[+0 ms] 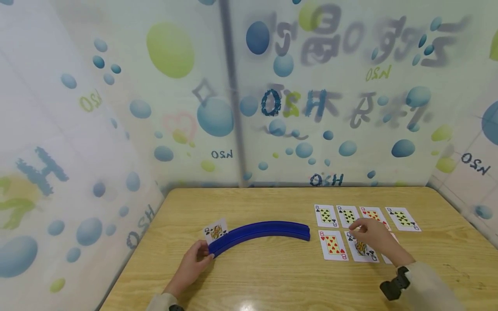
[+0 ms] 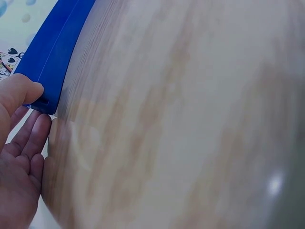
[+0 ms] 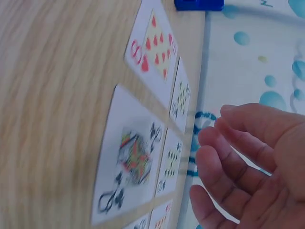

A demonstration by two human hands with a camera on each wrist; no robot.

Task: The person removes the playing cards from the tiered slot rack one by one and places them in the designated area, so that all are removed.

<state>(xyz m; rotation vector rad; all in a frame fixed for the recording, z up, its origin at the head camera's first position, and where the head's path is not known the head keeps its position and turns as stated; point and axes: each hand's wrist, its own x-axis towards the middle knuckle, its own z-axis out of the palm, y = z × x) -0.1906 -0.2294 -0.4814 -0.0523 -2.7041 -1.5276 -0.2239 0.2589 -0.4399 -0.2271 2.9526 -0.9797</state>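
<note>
A curved blue playing card holder (image 1: 264,229) lies on the table with a black-suited face card (image 1: 216,232) standing in its left end. My left hand (image 1: 193,262) grips that end, the thumb (image 2: 24,90) over it and fingers underneath. Over the cards on the right hovers my right hand (image 1: 373,236), fingers loosely bent and holding nothing. Beneath it lies the queen of clubs (image 3: 136,162). Left of that card is the eight of hearts (image 1: 333,245). Another card on the right is mostly hidden by the hand and wrist.
A back row holds a black eight (image 1: 326,216), a nine of clubs (image 1: 347,216), a nine of hearts (image 1: 370,212) and a black nine (image 1: 403,219), all face up. The wooden table (image 1: 249,276) meets a patterned curtain (image 1: 186,108) at its far edge.
</note>
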